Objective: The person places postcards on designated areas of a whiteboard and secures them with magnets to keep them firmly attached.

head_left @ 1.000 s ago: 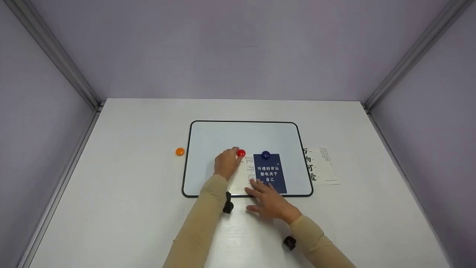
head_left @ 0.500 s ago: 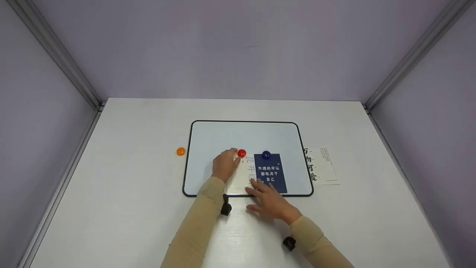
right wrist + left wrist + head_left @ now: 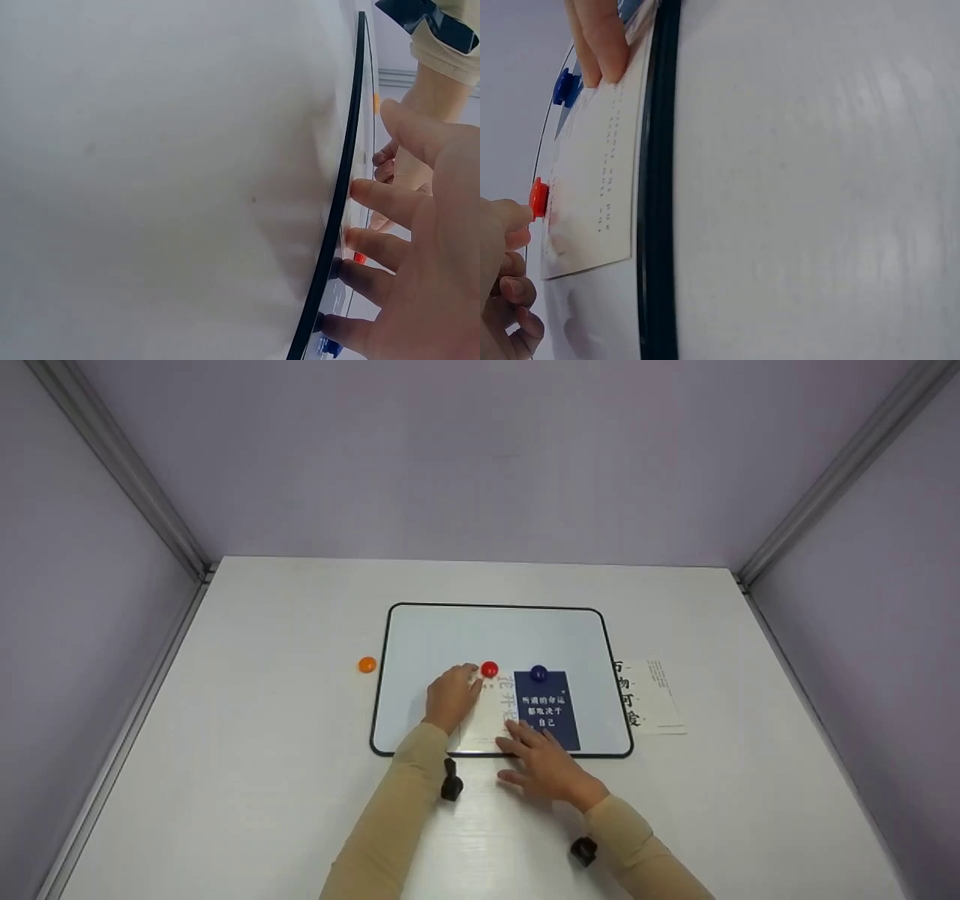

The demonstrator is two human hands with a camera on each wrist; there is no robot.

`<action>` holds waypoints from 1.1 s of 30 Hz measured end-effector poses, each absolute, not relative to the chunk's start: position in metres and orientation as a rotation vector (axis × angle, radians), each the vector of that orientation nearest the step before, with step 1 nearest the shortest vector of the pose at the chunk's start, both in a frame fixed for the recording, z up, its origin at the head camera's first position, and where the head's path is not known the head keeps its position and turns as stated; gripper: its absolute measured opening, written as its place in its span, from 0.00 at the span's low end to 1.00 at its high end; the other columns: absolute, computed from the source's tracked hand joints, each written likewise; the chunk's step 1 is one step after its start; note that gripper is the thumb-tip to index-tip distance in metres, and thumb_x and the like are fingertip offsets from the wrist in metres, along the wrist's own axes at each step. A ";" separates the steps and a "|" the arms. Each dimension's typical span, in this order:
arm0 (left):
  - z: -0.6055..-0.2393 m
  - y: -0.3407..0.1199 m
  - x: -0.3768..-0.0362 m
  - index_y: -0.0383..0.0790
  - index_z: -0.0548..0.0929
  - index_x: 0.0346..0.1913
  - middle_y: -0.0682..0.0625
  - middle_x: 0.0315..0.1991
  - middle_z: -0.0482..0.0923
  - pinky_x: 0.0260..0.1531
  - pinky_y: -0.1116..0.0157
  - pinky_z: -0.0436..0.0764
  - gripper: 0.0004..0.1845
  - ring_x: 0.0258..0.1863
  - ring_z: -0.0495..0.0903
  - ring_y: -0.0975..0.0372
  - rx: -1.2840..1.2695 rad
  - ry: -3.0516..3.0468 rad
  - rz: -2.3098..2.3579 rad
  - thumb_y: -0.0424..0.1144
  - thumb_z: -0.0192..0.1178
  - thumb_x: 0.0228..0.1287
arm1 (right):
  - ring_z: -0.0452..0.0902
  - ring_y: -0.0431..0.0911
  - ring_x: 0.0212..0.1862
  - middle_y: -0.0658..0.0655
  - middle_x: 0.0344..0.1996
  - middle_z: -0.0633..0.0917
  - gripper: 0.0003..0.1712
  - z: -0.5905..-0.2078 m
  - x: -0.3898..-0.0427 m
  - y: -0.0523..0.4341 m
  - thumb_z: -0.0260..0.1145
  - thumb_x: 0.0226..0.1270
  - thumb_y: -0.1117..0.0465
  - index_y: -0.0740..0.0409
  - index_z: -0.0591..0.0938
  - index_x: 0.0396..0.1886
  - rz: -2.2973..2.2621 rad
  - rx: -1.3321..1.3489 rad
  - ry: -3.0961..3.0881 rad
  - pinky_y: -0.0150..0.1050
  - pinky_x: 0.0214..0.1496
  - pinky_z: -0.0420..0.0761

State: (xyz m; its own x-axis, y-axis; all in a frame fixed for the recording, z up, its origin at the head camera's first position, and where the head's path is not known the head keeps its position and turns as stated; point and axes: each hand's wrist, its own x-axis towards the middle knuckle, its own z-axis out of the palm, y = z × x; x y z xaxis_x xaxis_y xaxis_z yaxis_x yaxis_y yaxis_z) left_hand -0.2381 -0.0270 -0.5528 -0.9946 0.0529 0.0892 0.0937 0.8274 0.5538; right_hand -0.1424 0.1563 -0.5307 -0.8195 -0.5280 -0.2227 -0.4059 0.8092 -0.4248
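A black-framed whiteboard [image 3: 420, 637] lies flat on the white table. A red magnet [image 3: 489, 668] sits on the top of a white card [image 3: 487, 720], beside a blue magnet [image 3: 538, 673] holding a dark blue card [image 3: 551, 706]. My left hand [image 3: 450, 697] rests on the board just left of the red magnet [image 3: 538, 199]. One fingertip touches the magnet's side and the other fingers are curled. My right hand [image 3: 544, 765] lies flat, its straight fingers [image 3: 600, 37] pressing the lower edge of both cards at the board's near rim [image 3: 341, 217].
An orange magnet [image 3: 367, 664] lies on the table left of the board. A second white card [image 3: 652, 697] with printed characters lies off the board's right edge. Lilac walls with metal corner rails enclose the table.
My left hand has drawn back slightly toward me from the red magnet. The right hand and the cards have stayed put.
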 end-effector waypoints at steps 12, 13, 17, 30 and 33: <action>-0.540 -0.034 -0.223 0.40 0.83 0.52 0.45 0.41 0.85 0.43 0.59 0.84 0.14 0.37 0.84 0.57 -0.183 -2.914 -0.923 0.42 0.57 0.68 | 0.54 0.59 0.77 0.58 0.74 0.63 0.31 -0.529 -0.142 0.152 0.58 0.69 0.42 0.51 0.73 0.67 -0.553 -0.663 2.682 0.65 0.75 0.56; -0.539 -0.036 -0.222 0.41 0.83 0.52 0.46 0.39 0.84 0.41 0.60 0.84 0.14 0.35 0.82 0.59 -0.182 -2.922 -0.929 0.42 0.57 0.69 | 0.54 0.59 0.77 0.58 0.74 0.63 0.31 -0.529 -0.142 0.151 0.58 0.69 0.42 0.51 0.73 0.67 -0.555 -0.662 2.683 0.65 0.75 0.56; -0.538 -0.041 -0.218 0.41 0.84 0.51 0.47 0.33 0.81 0.32 0.65 0.79 0.14 0.28 0.74 0.63 -0.193 -2.925 -0.934 0.42 0.57 0.68 | 0.55 0.60 0.76 0.60 0.74 0.64 0.31 -0.528 -0.143 0.151 0.59 0.69 0.43 0.52 0.74 0.66 -0.564 -0.674 2.691 0.66 0.74 0.58; -0.532 -0.058 -0.200 0.41 0.85 0.48 0.48 0.29 0.77 0.24 0.71 0.69 0.12 0.25 0.68 0.66 -0.278 -2.832 -1.017 0.41 0.58 0.68 | 0.61 0.61 0.74 0.61 0.72 0.67 0.29 -0.529 -0.144 0.153 0.60 0.69 0.45 0.53 0.75 0.64 -0.599 -0.706 2.725 0.66 0.72 0.63; -0.531 -0.060 -0.198 0.41 0.85 0.48 0.49 0.29 0.78 0.25 0.72 0.70 0.12 0.25 0.69 0.66 -0.249 -2.853 -1.009 0.41 0.59 0.67 | 0.64 0.61 0.72 0.62 0.70 0.69 0.28 -0.530 -0.143 0.154 0.61 0.68 0.46 0.55 0.77 0.62 -0.623 -0.717 2.746 0.64 0.71 0.65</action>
